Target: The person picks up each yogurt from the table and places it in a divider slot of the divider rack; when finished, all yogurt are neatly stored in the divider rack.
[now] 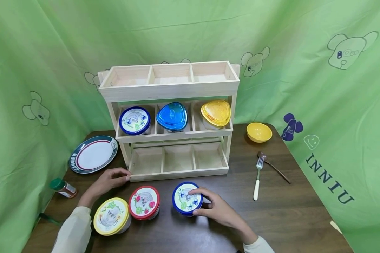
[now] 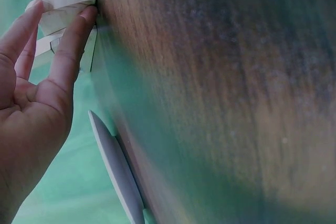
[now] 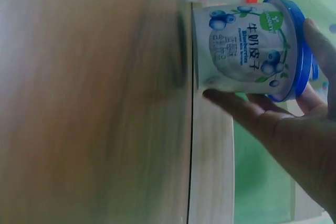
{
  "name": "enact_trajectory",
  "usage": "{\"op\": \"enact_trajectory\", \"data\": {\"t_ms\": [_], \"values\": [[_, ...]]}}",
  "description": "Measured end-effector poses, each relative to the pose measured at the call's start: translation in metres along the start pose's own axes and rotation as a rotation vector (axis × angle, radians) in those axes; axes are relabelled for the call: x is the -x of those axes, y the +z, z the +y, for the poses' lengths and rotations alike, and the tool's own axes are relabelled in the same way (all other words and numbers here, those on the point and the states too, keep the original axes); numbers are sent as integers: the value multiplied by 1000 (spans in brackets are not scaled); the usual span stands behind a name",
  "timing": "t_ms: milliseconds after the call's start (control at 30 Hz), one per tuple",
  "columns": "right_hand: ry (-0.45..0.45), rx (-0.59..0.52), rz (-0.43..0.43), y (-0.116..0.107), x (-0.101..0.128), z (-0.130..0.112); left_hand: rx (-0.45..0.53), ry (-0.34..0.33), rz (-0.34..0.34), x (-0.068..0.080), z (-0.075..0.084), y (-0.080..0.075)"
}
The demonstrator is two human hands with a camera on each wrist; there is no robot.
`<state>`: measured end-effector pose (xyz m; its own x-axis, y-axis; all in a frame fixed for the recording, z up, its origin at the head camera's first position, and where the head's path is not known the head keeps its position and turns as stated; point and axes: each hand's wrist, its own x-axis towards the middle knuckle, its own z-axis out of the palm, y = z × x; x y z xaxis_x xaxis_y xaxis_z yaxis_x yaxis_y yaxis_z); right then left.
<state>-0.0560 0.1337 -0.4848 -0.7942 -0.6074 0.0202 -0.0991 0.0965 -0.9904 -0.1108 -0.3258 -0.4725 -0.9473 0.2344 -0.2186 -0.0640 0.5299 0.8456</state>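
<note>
My right hand [image 1: 220,209] holds a blue-lidded blueberry tub [image 1: 184,205] upright on the table; in the right wrist view the thumb lies along the side of this tub [image 3: 236,51] and a finger reaches over its lid. At the lower left corner of a wooden three-tier rack [image 1: 180,174], my left hand [image 1: 111,181] touches the wood with its fingertips, fingers fairly straight. Between the hands stand a red-lidded tub [image 1: 144,202] with raspberry pictures and a yellow-lidded tub [image 1: 111,216].
The rack's middle tier carries another blue-lidded tub [image 1: 135,120], a blue-lidded container [image 1: 172,116] and a yellow-lidded container [image 1: 216,113]. Left are a plate [image 1: 95,154] and a spice jar [image 1: 63,188]. Right are a yellow bowl [image 1: 259,133], fork [image 1: 257,177] and spoon [image 1: 275,168].
</note>
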Motion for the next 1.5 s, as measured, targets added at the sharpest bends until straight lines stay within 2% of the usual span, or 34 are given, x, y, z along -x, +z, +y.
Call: {"op": "enact_trajectory", "data": {"t_ms": [167, 267, 367, 433, 500, 600, 767, 967, 1267, 1500], "values": [[-33, -38, 28, -12, 9, -6, -1, -18, 0, 0, 0, -1], [-56, -40, 52, -19, 12, -12, 5, -5, -3, 1, -2, -3], [-65, -37, 79, -25, 13, -19, 6, 39, -22, 1, -6, -4], [-63, -26, 96, -28, 13, -24, 11, 35, -20, 2, -8, -4], [-64, -21, 106, -30, 12, -27, 6, 31, -20, 2, -8, -3], [-70, -15, 124, -31, 10, -31, 14, -13, -2, 3, -6, -1], [-108, 15, 167, -32, 3, -36, 16, -23, 2, 4, 0, 0], [-150, 47, 202, -39, -3, -39, 24, -43, -1, 2, -2, 1], [-199, 86, 322, -60, -9, -47, 30, -37, -13, 1, 1, 1], [-182, 85, 386, -74, -15, -49, 23, -19, -5, -1, 2, -1]]}}
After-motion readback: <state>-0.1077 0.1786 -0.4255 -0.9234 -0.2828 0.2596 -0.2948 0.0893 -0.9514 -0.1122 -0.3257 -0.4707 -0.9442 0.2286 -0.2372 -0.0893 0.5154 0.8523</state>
